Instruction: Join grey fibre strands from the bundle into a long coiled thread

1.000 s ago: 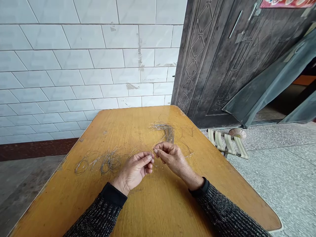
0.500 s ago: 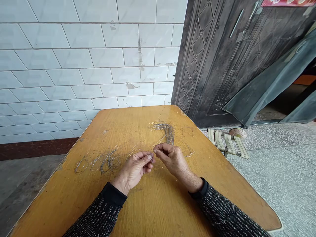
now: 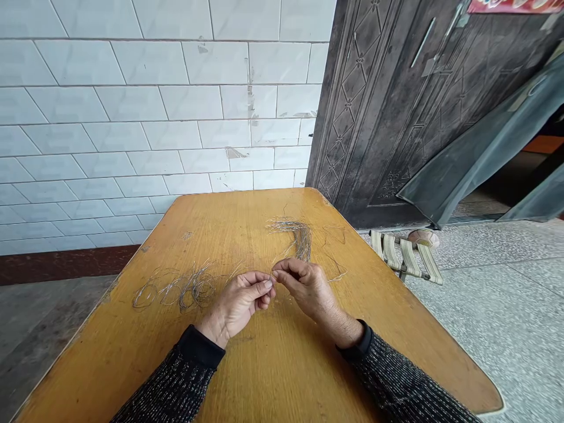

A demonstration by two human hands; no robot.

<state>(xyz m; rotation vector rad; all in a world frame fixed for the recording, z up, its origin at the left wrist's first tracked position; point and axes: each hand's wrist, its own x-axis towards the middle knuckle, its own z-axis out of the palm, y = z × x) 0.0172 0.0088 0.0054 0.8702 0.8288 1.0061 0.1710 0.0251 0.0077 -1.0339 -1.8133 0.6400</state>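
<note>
Over the middle of the wooden table, my left hand pinches a thin wire between thumb and forefinger. My right hand meets it fingertip to fingertip, its thumb and forefinger closed on the same wire; most of that wire is hidden by the fingers. Just beyond my right hand lies a bent bundle of thin metal wires. Left of my left hand rest several loosely coiled wires, tangled together with their ends sticking up.
A few stray wires lie to the right of the bundle. White wall tiles rise behind the table. On the right stand a dark patterned door, a grey-green curtain and a low strapped stool on the speckled floor.
My right hand has shifted slightly left, so its fingertips now touch those of my left hand. The coils and the bundle lie as before.
</note>
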